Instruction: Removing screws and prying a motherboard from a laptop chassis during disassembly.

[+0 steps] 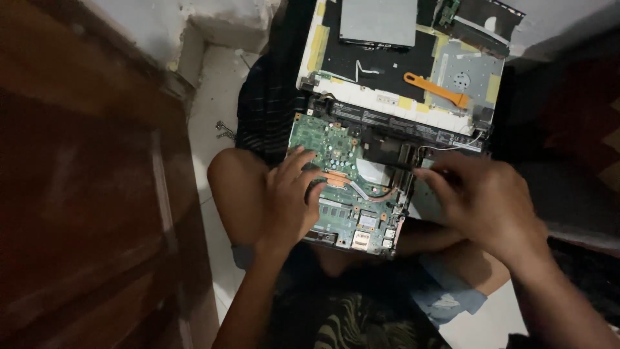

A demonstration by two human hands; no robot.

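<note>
On the pale tiled floor (213,97), an opened white laptop chassis (400,71) carries yellow tape patches and an orange pry tool (436,89). The left hand (290,200) rests spread on the green motherboard (342,187); the right hand (481,200) pinches at its edge.

A green circuit board (349,187) with a copper heat pipe across it is lying flat on the person's lap, just below an opened white laptop shell (400,71).

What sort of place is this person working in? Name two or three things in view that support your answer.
Probably a room at home, not a workshop: the person sits on a pale tiled floor beside a wooden door, with the opened laptop and its green circuit board on their lap rather than on a bench.
</note>
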